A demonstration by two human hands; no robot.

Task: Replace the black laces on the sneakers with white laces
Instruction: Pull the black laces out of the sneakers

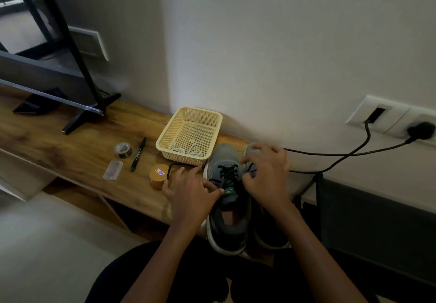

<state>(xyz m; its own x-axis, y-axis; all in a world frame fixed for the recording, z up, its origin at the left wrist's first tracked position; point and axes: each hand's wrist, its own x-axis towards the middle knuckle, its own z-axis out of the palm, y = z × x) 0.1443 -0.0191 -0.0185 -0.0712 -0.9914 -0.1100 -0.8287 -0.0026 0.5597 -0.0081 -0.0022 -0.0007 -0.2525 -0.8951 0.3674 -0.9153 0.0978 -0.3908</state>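
Observation:
Two grey sneakers stand side by side at the near edge of the wooden shelf (70, 142). The left sneaker (226, 208) is threaded with a black lace (227, 173). My left hand (191, 189) pinches that lace near the tongue, and one loose end loops away to the left over the shelf. My right hand (266, 173) lies curled over the right sneaker (253, 148), hiding most of it; its fingertips are at the left sneaker's eyelets. White laces (186, 150) lie in a cream mesh basket (188, 116) just behind the shoes.
Left of the shoes sit a small yellow tin (157, 175), a black marker (138, 153), a tape roll (123, 150) and a clear plastic case (113, 170). A TV stand foot (89, 114) is at the far left. Black cables (342, 155) run from wall sockets on the right.

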